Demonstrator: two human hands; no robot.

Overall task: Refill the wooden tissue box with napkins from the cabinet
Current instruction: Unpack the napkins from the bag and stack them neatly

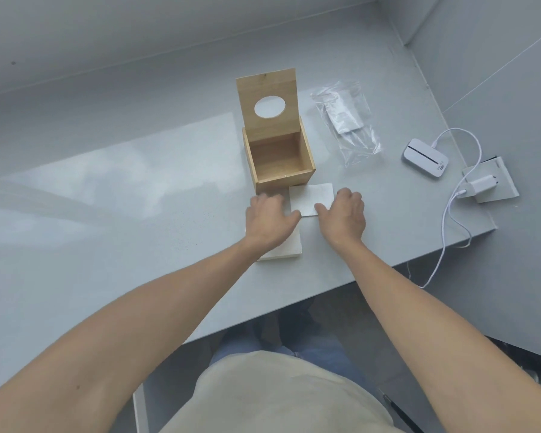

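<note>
The wooden tissue box [278, 157] stands on the grey counter with its lid [267, 101] tipped up, showing an oval hole. Its inside looks bare. Just in front of it lies a stack of white napkins [289, 250], mostly under my left hand [270, 221], which rests flat on top with fingers spread. A single white napkin [311, 198] lies to the right of the stack's top. My right hand [342, 215] touches that napkin's lower right corner with thumb and fingers, pinching or pressing it.
A clear plastic bag [345, 123] with a paper slip lies right of the box. Farther right are a small white device [425, 157], its white cable [450, 220] and a plug in a wall socket [491, 181]. The counter edge [325, 292] runs diagonally below my arms.
</note>
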